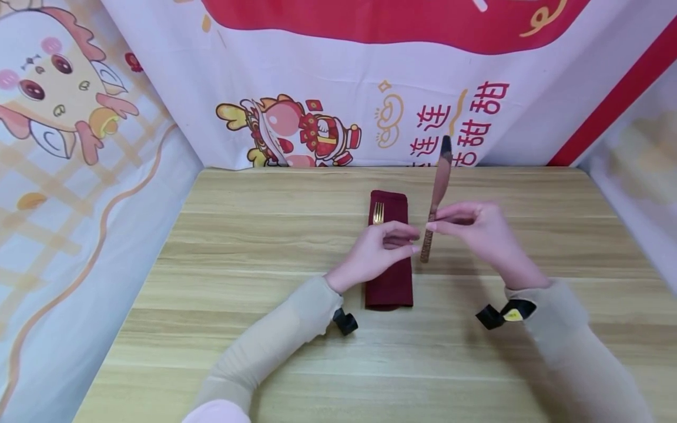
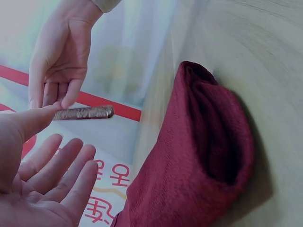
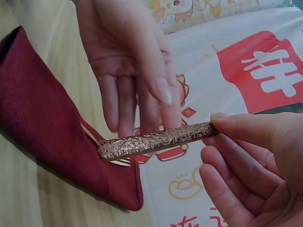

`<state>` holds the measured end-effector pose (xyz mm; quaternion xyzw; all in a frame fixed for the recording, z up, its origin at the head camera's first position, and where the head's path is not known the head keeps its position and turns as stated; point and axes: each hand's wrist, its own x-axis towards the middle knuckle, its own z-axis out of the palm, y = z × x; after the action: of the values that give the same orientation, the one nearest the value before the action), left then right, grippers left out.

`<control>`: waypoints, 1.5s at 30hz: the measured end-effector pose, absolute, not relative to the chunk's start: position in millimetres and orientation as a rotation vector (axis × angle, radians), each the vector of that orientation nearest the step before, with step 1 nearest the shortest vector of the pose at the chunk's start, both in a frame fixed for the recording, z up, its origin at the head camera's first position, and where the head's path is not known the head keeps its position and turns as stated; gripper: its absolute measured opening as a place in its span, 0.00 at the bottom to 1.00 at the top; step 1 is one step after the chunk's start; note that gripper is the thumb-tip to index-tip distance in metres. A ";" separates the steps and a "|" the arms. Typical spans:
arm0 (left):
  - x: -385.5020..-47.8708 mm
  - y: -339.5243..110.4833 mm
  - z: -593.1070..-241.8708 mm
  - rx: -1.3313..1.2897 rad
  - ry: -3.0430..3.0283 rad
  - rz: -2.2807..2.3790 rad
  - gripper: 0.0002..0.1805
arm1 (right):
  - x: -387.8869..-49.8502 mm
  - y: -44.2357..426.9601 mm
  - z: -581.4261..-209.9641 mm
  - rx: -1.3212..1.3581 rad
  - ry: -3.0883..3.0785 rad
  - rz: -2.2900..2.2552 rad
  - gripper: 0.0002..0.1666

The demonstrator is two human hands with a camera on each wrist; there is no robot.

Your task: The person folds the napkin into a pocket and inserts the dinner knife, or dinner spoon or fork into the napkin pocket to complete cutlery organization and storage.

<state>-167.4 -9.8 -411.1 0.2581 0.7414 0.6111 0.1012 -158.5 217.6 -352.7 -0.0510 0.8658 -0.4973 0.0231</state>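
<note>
My right hand (image 1: 483, 232) pinches a copper-brown table knife (image 1: 441, 182) between thumb and fingers, near where the blade meets the handle. The blade points up and away from me; the embossed handle (image 3: 156, 142) hangs toward my left hand (image 1: 372, 255). That left hand hovers over a folded burgundy napkin (image 1: 389, 288), its fingers loosely bent, with a small gap to the knife. A gold fork (image 1: 378, 212) lies on the napkin, tines at the far end; my left hand hides its lower part. In the left wrist view the napkin's near end gapes like a pocket (image 2: 220, 142).
The napkin lies on a light wood-grain table (image 1: 238, 235). A white and red printed cloth (image 1: 338, 64) hangs behind the far edge. Another patterned cloth (image 1: 106, 194) hangs along the left side.
</note>
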 end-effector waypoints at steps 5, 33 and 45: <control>-168.2 -6.8 -409.2 0.716 2.202 1.818 0.11 | -158.8 206.8 -357.5 -0.212 2.670 -1.570 0.22; -176.7 -29.9 -405.9 0.682 2.384 1.825 0.08 | -157.4 207.4 -367.3 -0.338 2.523 -1.640 0.27; -196.1 -53.8 -391.9 0.620 2.464 1.932 0.08 | -131.4 188.4 -402.0 -0.872 2.643 -1.251 0.27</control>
<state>-196.1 -53.8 -391.9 0.1941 0.7717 0.6051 -0.0251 -131.4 188.4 -402.0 -0.2855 0.8653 -0.4096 0.0452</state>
